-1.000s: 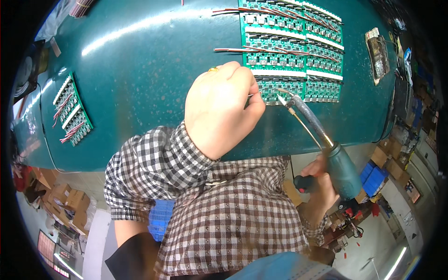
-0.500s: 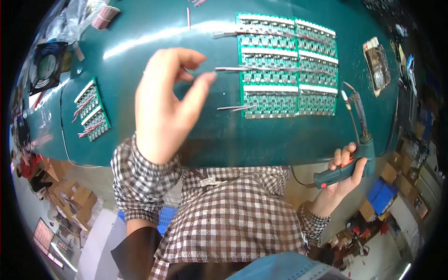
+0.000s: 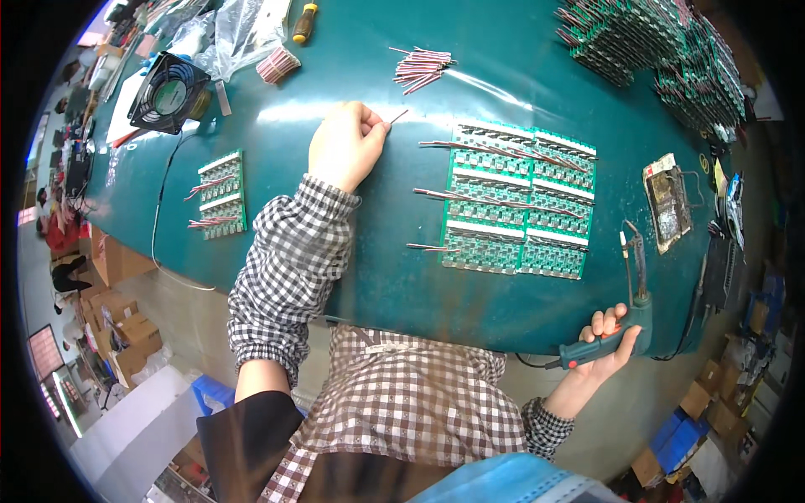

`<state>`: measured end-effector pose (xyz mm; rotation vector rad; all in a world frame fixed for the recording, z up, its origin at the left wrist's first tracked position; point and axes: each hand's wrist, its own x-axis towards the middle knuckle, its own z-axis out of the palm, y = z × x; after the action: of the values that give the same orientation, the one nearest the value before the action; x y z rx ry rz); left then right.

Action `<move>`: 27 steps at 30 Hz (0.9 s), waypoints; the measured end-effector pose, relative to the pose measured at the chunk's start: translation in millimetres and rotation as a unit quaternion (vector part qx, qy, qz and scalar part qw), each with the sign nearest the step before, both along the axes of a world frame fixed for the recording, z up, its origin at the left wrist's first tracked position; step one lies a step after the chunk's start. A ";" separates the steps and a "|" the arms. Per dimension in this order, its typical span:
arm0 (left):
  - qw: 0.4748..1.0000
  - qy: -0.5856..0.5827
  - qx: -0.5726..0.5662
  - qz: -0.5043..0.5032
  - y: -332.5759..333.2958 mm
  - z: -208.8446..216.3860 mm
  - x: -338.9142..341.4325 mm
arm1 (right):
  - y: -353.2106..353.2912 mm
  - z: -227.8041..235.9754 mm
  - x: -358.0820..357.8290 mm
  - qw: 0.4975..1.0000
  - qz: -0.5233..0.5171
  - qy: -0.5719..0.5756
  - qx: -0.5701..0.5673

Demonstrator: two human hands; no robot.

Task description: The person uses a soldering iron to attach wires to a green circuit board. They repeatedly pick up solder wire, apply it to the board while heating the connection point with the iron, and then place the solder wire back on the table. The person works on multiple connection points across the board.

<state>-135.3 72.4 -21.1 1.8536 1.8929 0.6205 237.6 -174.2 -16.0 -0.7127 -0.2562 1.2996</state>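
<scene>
Your left hand [image 3: 344, 147] rests on the dark green tabletop [image 3: 369, 243] toward its far edge, fingertips pinched together on a thin red-and-silver wire piece [image 3: 397, 116] that sticks out to the right of the fingers. Just beyond it, nearer the far edge, lies a loose bundle of the same red wire pieces [image 3: 422, 68].

Your right hand [image 3: 605, 344] hangs off the near edge at the right, fingers wrapped around the teal pistol-grip soldering iron with a red trigger [image 3: 625, 314], its metal tip pointing away from you over the tabletop.

Between the hands sits the green panel of small circuit boards [image 3: 520, 201], with wires trailing off its left side. A smaller green board panel [image 3: 220, 194] lies toward the left edge. At the far left corner you have a black square cooling fan [image 3: 168, 92], clear crumpled plastic bags [image 3: 239, 29] and a yellow-handled screwdriver [image 3: 303, 23]. Stacks of green boards [image 3: 650, 42] fill the far right corner, and a rusty rectangular solder tray with a white tag [image 3: 668, 201] sits near the right edge.

Open green surface lies between the two panels and along the near edge. Brown cardboard boxes [image 3: 126, 335] stand on the floor to the left.
</scene>
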 end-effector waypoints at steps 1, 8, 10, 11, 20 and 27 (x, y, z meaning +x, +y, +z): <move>1.000 0.004 0.013 -0.002 -0.8 1.7 2.8 | 0.0 -1.1 2.6 1.000 0.000 -0.009 0.002; 0.995 0.039 0.074 -0.061 -1.4 -10.1 0.0 | 3.3 3.8 -3.9 0.995 -0.020 -0.060 -0.071; 0.988 0.037 0.133 -0.071 1.9 -5.7 -2.7 | 4.9 2.7 -3.4 0.997 -0.021 -0.055 -0.056; 0.984 0.015 0.160 -0.081 -2.4 2.4 1.7 | 0.9 -0.4 0.5 0.998 -0.020 -0.051 -0.036; 0.974 -0.213 0.037 -0.066 -20.0 3.7 7.8 | 19.9 -0.8 13.5 1.000 -0.019 -0.005 0.011; 0.977 -0.201 0.002 -0.069 -25.1 3.8 1.8 | 29.1 -6.8 15.3 0.998 -0.006 0.025 0.053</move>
<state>-133.4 47.3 -17.3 1.6896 1.4908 0.8758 253.0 -145.1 -22.8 -0.5898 -0.2769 1.2806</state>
